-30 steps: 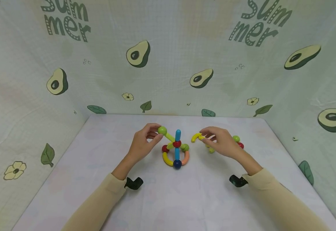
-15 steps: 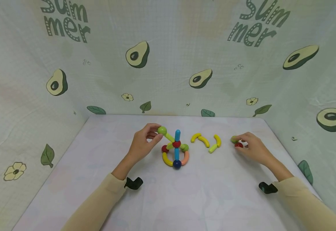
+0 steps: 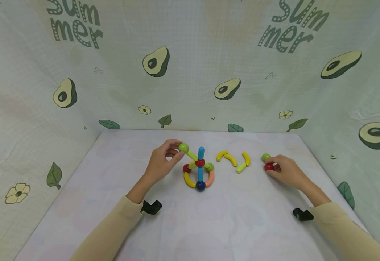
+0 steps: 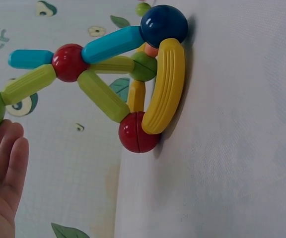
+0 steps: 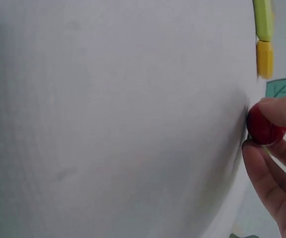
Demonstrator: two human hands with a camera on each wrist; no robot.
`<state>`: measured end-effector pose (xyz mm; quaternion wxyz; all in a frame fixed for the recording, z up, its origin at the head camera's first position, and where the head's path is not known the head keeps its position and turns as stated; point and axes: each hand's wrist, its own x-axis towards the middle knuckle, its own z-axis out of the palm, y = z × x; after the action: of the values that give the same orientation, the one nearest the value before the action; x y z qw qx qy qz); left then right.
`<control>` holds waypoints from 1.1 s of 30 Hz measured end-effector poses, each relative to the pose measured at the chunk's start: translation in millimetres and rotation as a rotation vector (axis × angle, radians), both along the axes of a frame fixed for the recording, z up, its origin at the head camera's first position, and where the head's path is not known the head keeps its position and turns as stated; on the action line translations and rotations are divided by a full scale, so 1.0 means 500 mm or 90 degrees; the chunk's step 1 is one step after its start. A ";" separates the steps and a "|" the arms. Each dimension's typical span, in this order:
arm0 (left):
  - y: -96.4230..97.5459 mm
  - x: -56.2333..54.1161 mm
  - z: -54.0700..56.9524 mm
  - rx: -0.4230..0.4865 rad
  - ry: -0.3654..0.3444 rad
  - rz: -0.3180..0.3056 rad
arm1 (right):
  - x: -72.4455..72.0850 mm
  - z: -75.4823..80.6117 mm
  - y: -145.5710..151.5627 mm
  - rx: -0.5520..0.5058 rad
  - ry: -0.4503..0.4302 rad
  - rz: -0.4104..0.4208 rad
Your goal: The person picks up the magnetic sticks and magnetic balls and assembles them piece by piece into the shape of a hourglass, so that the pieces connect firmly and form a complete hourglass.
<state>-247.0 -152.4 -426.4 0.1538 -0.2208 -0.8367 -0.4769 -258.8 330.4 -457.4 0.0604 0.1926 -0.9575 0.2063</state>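
The red ball (image 3: 269,167) is pinched between the thumb and fingers of the right hand (image 3: 288,172), down at the right of the table (image 3: 190,228); whether it is lifted clear cannot be told. A green ball (image 3: 266,157) lies just beyond it. By the left hand (image 3: 162,159), the tip ball (image 3: 183,147) is held between thumb and fingertips, at the end of a green rod (image 3: 191,155) that slants up from the red hub (image 3: 200,162) of the frame (image 3: 200,174). The frame is rested on the table on its ring of curved rods and balls, well apart from the red ball. Loose rods (image 3: 231,160) are laid between the two.

The red ball looks to be hard, smooth plastic, and is judged light and not easily broken. Being round and glossy, it may be rolled away if pressed off-centre, so it is best gripped across its widest part, from opposite sides. The frame is stiff in its rods but probably weak at its joints, which may be held only by magnets; the slanting rod could be twisted out by a sideways pull. It is best steadied lightly at the tip ball or held at the hub.
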 end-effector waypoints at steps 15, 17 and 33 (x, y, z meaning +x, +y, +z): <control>0.003 0.003 0.005 -0.001 -0.004 0.005 | 0.018 0.092 -0.175 -0.120 0.048 0.071; 0.003 0.004 0.006 -0.001 -0.006 0.005 | 0.019 0.111 -0.207 -0.140 0.053 0.091; 0.002 0.004 0.007 0.000 -0.014 0.001 | 0.006 0.180 -0.371 -0.226 0.079 0.184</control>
<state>-245.2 -151.6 -422.7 0.1454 -0.2148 -0.8384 -0.4794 -255.8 145.0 -367.4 0.1217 0.3265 -0.8632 0.3653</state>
